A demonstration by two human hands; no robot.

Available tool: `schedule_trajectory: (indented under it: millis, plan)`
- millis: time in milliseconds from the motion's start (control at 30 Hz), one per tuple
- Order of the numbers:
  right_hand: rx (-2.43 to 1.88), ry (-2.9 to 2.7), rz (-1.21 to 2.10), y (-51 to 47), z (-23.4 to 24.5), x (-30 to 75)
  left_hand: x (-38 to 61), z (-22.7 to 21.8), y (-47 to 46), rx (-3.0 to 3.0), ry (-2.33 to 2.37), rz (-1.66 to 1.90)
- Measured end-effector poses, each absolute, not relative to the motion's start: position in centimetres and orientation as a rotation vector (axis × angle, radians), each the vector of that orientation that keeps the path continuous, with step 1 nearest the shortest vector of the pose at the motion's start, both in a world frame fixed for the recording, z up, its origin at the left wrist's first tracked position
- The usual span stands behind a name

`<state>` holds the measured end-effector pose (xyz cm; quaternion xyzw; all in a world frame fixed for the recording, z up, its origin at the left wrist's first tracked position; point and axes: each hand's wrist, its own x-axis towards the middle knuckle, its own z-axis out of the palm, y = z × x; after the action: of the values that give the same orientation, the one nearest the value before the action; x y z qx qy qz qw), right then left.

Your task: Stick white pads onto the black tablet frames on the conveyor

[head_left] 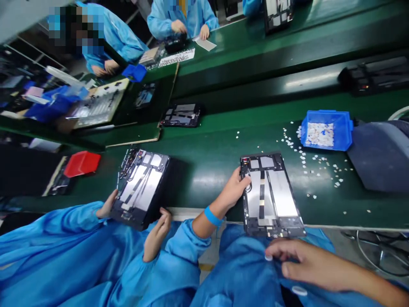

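My left hand (235, 190), with a blue wristband (213, 216), grips the left side of an opened tablet (275, 194), thumb on top. The tablet tilts over the bench's front edge, its silver battery plates and dark ribbon cables exposed. Just under its lower edge, my right hand (297, 258) is loosely bent, thumb and fingers apart. A small white round spot (268, 257) shows at its fingertips; whether it is a garment button or a loose piece is unclear.
At left, a co-worker's hands hold a tablet stack (140, 187) near a red tray (82, 163). A blue bin (327, 130) holds white bits, with more scattered on the green bench (204, 170). Another tablet (181, 115) lies farther back. Two people work across the line.
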<state>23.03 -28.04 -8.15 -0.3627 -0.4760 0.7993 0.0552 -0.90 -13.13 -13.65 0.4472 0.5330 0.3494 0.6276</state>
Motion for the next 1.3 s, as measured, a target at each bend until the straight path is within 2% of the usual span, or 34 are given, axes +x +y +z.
schedule_trajectory:
  millis: [67,167,300,400,533,767,1000,1100,1300]
  plan:
    - [-1.003,-1.767,2.294,-27.9,-6.6,24.7,-1.4,-13.1,-13.4,1.239,1.209,0.699]
    - [-1.114,-1.939,2.0,-25.7,-6.1,25.8,-2.4,-11.7,-14.3,1.63,1.346,0.529]
    - [-1.435,-1.88,1.451,-20.4,-9.0,25.0,-3.1,-10.1,-13.9,2.065,1.688,0.387]
    - [-1.508,-1.851,1.283,-16.2,-11.0,23.9,-2.8,-9.8,-12.2,2.282,1.636,0.272]
    - [-1.485,-1.881,1.196,-12.9,-11.7,22.7,-2.5,-11.1,-10.3,2.398,1.566,0.181]
    - [-1.515,-1.958,1.065,-10.3,-11.9,20.5,-3.3,-12.8,-10.5,2.255,1.516,0.478]
    - [-1.555,-2.258,0.874,-8.0,-12.3,16.7,-3.2,-12.8,-10.4,2.237,1.517,0.536]
    - [-1.544,-2.224,0.934,-8.2,-12.0,16.1,-3.4,-12.9,-10.6,2.2,1.539,0.58]
    - [-1.377,-1.903,1.252,-9.3,-12.3,16.5,-2.8,-13.0,-11.2,1.973,1.554,0.731]
